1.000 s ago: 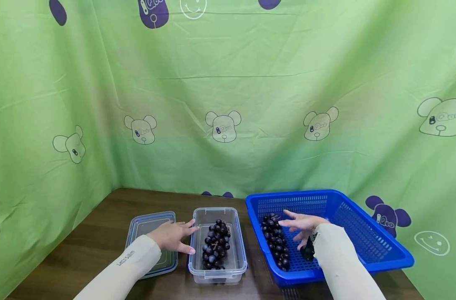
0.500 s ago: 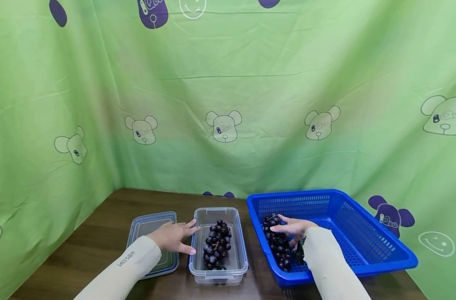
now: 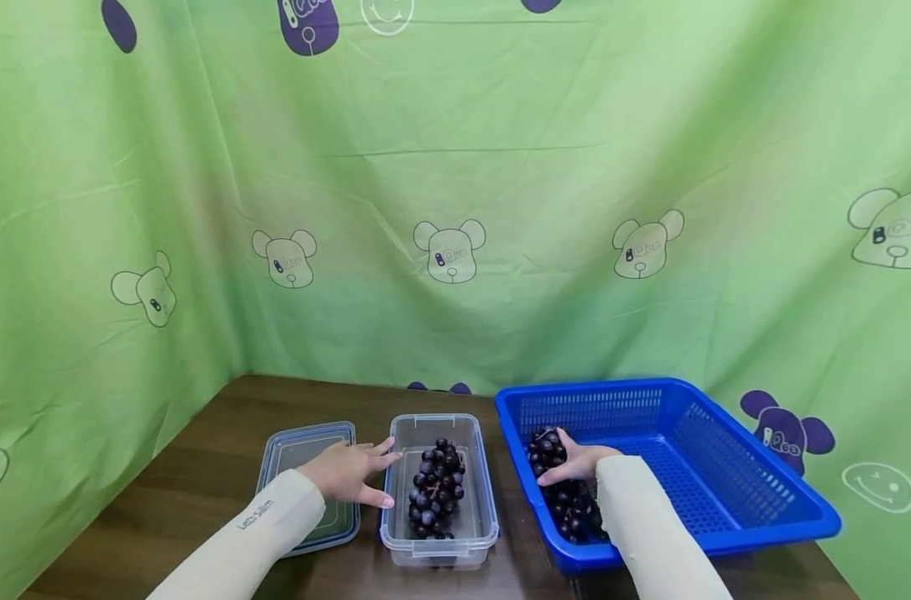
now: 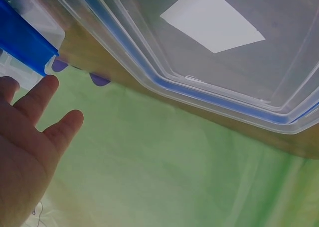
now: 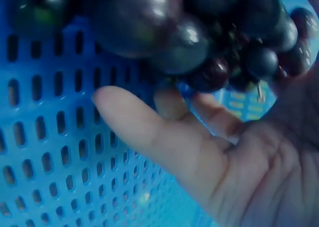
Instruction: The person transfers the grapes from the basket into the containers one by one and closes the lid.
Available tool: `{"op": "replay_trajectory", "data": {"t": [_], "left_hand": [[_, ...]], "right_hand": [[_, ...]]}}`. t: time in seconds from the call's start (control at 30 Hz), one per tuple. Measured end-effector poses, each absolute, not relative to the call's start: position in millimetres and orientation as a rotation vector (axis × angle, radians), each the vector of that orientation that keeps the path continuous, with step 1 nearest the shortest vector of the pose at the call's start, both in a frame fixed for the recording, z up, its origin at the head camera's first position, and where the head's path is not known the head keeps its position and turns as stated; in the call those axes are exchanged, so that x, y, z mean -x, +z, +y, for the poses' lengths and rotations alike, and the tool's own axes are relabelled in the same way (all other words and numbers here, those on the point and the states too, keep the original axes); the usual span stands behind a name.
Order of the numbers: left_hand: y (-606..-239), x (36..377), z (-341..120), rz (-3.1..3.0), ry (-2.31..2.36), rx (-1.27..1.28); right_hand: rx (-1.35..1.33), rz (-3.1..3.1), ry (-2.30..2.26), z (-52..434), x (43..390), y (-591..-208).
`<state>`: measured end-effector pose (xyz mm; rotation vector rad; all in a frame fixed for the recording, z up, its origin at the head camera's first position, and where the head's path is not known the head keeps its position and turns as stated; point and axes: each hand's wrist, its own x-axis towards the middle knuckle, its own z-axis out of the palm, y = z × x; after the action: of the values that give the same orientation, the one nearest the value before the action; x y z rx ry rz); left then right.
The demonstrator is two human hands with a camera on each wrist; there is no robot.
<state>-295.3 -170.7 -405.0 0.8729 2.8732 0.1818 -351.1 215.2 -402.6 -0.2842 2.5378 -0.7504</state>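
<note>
A bunch of dark grapes [image 3: 551, 451] lies along the left side of the blue basket [image 3: 733, 437]. My right hand [image 3: 568, 463] grips its upper end, thumb below and fingers over the top. In the right wrist view the grapes [image 5: 169, 33] sit against my curled fingers [image 5: 149, 132] above the basket's mesh floor [image 5: 45, 147]. A second grape bunch [image 3: 434, 487] lies in the clear plastic container [image 3: 432, 421]. My left hand [image 3: 365, 475] rests with straight fingers against that container's left wall. In the left wrist view my left hand [image 4: 35, 132] is open beside the lid [image 4: 224, 62].
A clear lid with a blue rim [image 3: 297, 442] lies flat left of the container, partly under my left forearm. Everything stands on a dark wooden table [image 3: 200, 475] closed in by green cloth [image 3: 455, 167] at the back and sides.
My right hand has moved left and down onto the grapes in the basket and closed around them. The left hand has stayed at the container.
</note>
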Motion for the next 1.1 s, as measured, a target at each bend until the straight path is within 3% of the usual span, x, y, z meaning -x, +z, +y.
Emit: {"op": "replay_trajectory", "data": {"t": [0.3,0.6,1.1], "left_hand": [[-403.6,295.0,-172.5,2.876,0.183,-0.845],[-403.6,294.2,-169.6,2.871,0.186,-0.830],[-400.7,290.8,-169.0,2.872,0.189,-0.831]], "right_hand": [[0.207,2.703,-0.609,193.7,351.9,-411.5],[-0.009,2.734,-0.789,178.1,355.9,-418.1],[0.000,2.657,-0.679,184.0,355.4,-407.4]]}}
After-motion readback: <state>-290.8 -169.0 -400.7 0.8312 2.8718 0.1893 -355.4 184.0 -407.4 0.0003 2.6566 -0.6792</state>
